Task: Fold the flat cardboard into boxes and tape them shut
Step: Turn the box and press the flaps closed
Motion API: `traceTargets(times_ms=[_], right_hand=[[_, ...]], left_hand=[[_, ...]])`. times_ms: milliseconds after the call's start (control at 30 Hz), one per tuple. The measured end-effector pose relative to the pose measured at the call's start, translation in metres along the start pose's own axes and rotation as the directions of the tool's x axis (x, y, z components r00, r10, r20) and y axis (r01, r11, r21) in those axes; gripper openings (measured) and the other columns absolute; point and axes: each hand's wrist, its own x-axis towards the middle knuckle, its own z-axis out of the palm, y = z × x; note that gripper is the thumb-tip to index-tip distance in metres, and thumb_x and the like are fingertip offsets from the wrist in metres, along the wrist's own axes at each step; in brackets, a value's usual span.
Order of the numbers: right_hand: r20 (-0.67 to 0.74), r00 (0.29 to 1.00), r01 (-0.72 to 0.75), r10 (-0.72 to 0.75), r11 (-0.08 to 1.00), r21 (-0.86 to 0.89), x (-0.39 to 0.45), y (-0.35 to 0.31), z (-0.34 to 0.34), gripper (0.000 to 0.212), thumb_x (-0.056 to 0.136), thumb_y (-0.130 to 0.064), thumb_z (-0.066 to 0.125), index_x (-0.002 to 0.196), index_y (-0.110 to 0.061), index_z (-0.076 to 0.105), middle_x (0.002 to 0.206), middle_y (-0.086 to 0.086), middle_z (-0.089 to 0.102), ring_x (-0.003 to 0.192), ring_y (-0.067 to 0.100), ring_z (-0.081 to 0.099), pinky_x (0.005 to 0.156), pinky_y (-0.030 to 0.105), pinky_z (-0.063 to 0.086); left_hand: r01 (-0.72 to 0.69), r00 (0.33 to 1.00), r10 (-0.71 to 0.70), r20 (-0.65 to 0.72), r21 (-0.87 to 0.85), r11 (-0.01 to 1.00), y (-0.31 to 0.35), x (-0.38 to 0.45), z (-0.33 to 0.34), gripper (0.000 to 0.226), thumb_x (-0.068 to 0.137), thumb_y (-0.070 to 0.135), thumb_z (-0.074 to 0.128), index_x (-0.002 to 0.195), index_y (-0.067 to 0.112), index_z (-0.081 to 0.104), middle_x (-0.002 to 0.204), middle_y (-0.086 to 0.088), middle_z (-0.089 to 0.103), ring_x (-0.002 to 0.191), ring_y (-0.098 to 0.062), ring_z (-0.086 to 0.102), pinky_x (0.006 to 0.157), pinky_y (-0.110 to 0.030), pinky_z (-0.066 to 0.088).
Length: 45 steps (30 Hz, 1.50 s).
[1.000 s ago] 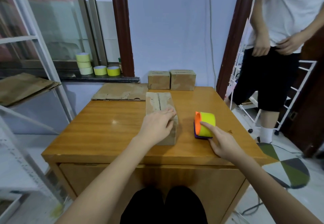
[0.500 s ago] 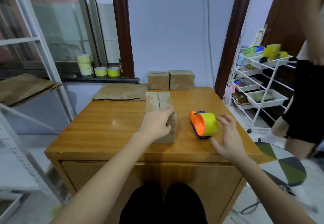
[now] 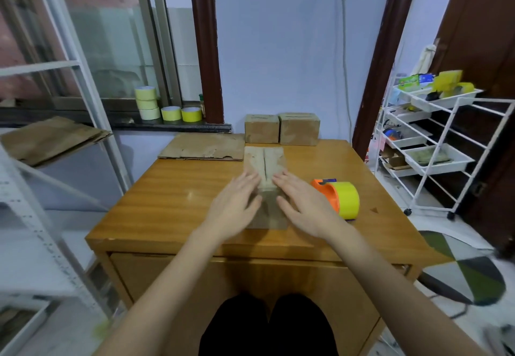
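Observation:
A folded cardboard box (image 3: pixel 264 160) stands in the middle of the wooden table (image 3: pixel 172 196), its top flaps meeting along a centre seam. My left hand (image 3: pixel 237 205) lies flat with straight fingers on the box's left flap. My right hand (image 3: pixel 301 205) lies flat on the right flap, fingers spread. An orange tape dispenser with a yellow-green roll (image 3: pixel 338 198) sits on the table just right of my right hand, untouched. Two finished boxes (image 3: pixel 281 128) stand at the table's back edge, and flat cardboard (image 3: pixel 203 147) lies at the back left.
Several tape rolls (image 3: pixel 167 106) stand on the window ledge. More flat cardboard (image 3: pixel 50 138) rests on a white rack at the left. A white wire trolley (image 3: pixel 434 146) with trays stands to the right, beside a dark door frame.
My right hand left the tape dispenser and moved left onto the box. My left hand flattened on the box top. The person standing at the right has gone out of view.

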Motion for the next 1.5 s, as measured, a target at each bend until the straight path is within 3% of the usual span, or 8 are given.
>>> traceTargets(times_ms=[167, 267, 467, 667, 833, 1000, 1133, 1500], right_hand=[[0.000, 1.000, 0.015, -0.015, 0.998, -0.056, 0.000, -0.004, 0.003, 0.048, 0.099, -0.025, 0.044, 0.144, -0.010, 0.040, 0.151, 0.003, 0.037, 0.144, 0.014, 0.023, 0.119, 0.032, 0.020], [0.028, 0.996, -0.085, 0.081, 0.977, 0.194, 0.001, -0.003, -0.004, 0.046, 0.098, -0.021, 0.050, 0.143, -0.013, 0.042, 0.152, -0.004, 0.033, 0.143, 0.008, 0.022, 0.119, 0.026, 0.016], [0.182, 0.893, -0.414, 0.413, 0.592, 0.691, -0.007, -0.009, -0.001, 0.058, 0.102, -0.033, 0.040, 0.153, -0.022, 0.016, 0.155, -0.011, 0.020, 0.141, 0.003, 0.018, 0.109, 0.017, 0.016], [0.181, 0.868, -0.379, 0.462, 0.382, 0.843, -0.007, -0.030, 0.028, 0.054, 0.105, -0.023, 0.027, 0.154, -0.018, 0.006, 0.158, -0.005, 0.016, 0.131, -0.001, 0.020, 0.108, 0.018, 0.016], [0.188, 0.902, -0.375, 0.388, 0.490, 0.787, -0.015, -0.004, 0.021, 0.055, 0.099, -0.048, 0.033, 0.150, -0.030, 0.022, 0.155, -0.011, 0.026, 0.142, 0.006, 0.024, 0.120, 0.037, 0.019], [-0.004, 0.972, -0.169, 0.235, 0.714, 0.679, -0.023, 0.016, -0.008, 0.047, 0.098, -0.001, 0.045, 0.135, -0.031, 0.045, 0.146, -0.010, 0.040, 0.133, 0.006, 0.041, 0.102, 0.020, 0.041], [-0.043, 0.998, -0.026, 0.054, 0.868, 0.497, -0.013, 0.020, -0.012, 0.043, 0.090, -0.001, 0.061, 0.124, -0.026, 0.059, 0.137, -0.009, 0.053, 0.130, 0.005, 0.045, 0.102, 0.023, 0.044], [-0.146, 0.988, 0.001, 0.051, 0.942, 0.334, -0.004, 0.024, -0.013, 0.027, 0.075, -0.013, 0.080, 0.101, -0.017, 0.075, 0.115, -0.010, 0.066, 0.110, 0.011, 0.060, 0.099, 0.029, 0.044]], left_hand=[[-0.037, 0.995, 0.044, -0.088, 0.085, 0.996, -0.002, -0.003, 0.012, 0.052, 0.101, 0.024, 0.041, 0.150, 0.021, 0.025, 0.157, 0.006, 0.022, 0.145, -0.005, 0.008, 0.109, -0.021, 0.004], [0.014, 0.998, -0.026, -0.063, -0.182, 0.983, -0.003, 0.000, 0.007, 0.054, 0.098, 0.017, 0.047, 0.149, 0.020, 0.029, 0.157, 0.005, 0.024, 0.145, -0.006, 0.012, 0.119, -0.030, 0.012], [0.294, 0.951, -0.281, 0.131, -0.667, 0.684, -0.004, -0.013, 0.011, 0.082, 0.095, 0.017, 0.054, 0.153, 0.028, -0.002, 0.160, 0.006, 0.008, 0.145, -0.014, 0.013, 0.118, -0.039, 0.017], [0.337, 0.924, -0.321, 0.209, -0.842, 0.421, 0.020, -0.009, 0.018, 0.085, 0.090, -0.004, 0.048, 0.153, 0.025, -0.002, 0.154, 0.004, 0.024, 0.139, -0.014, 0.025, 0.109, -0.029, 0.026], [0.308, 0.934, -0.299, 0.195, -0.865, 0.397, 0.008, -0.017, 0.007, 0.073, 0.090, -0.008, 0.046, 0.152, 0.019, 0.017, 0.144, 0.009, 0.035, 0.133, -0.010, 0.035, 0.104, -0.021, 0.032], [0.205, 0.966, -0.254, 0.057, -0.768, 0.607, -0.024, -0.027, -0.006, 0.058, 0.092, -0.007, 0.048, 0.140, 0.024, 0.039, 0.141, 0.006, 0.044, 0.130, -0.010, 0.044, 0.102, -0.021, 0.040], [0.149, 0.980, -0.199, 0.008, -0.690, 0.708, -0.034, -0.024, -0.009, 0.060, 0.089, -0.007, 0.056, 0.135, 0.028, 0.041, 0.126, 0.008, 0.053, 0.097, -0.001, 0.063, 0.081, -0.012, 0.050], [0.079, 0.987, -0.144, -0.076, -0.552, 0.830, -0.030, -0.011, -0.005, 0.042, 0.080, 0.005, 0.074, 0.118, 0.020, 0.064, 0.107, 0.011, 0.059, 0.081, 0.002, 0.064, 0.078, -0.019, 0.055]])
